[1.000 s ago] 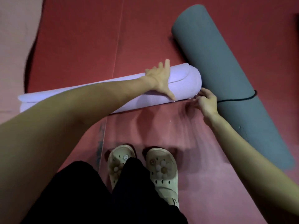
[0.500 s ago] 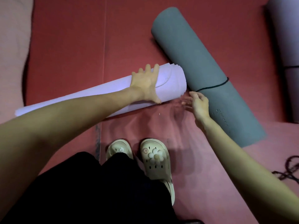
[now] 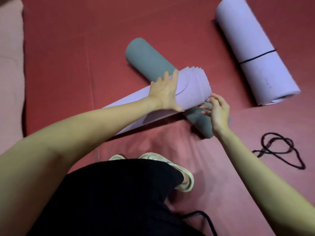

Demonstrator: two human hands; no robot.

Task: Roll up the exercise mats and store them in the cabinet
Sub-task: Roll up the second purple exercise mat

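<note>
The rolled lilac mat [image 3: 190, 87] lies across the grey mat [image 3: 146, 57] on the red floor [image 3: 68, 65]. The left hand [image 3: 164, 92] presses flat on it; the right hand [image 3: 217, 109], fingers loosely apart, touches its end.

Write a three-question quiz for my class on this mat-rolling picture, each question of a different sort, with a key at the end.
1. True or false: the purple mat under the left hand already has a cord tied round it.
2. Multiple choice: the loose black cord lies (a) on the grey mat, (b) on the red floor to the person's right, (c) in the right hand.
3. Fill in: the tied purple roll lies apart at the upper ____ of the view.

Key: 1 false; 2 b; 3 right.
</note>
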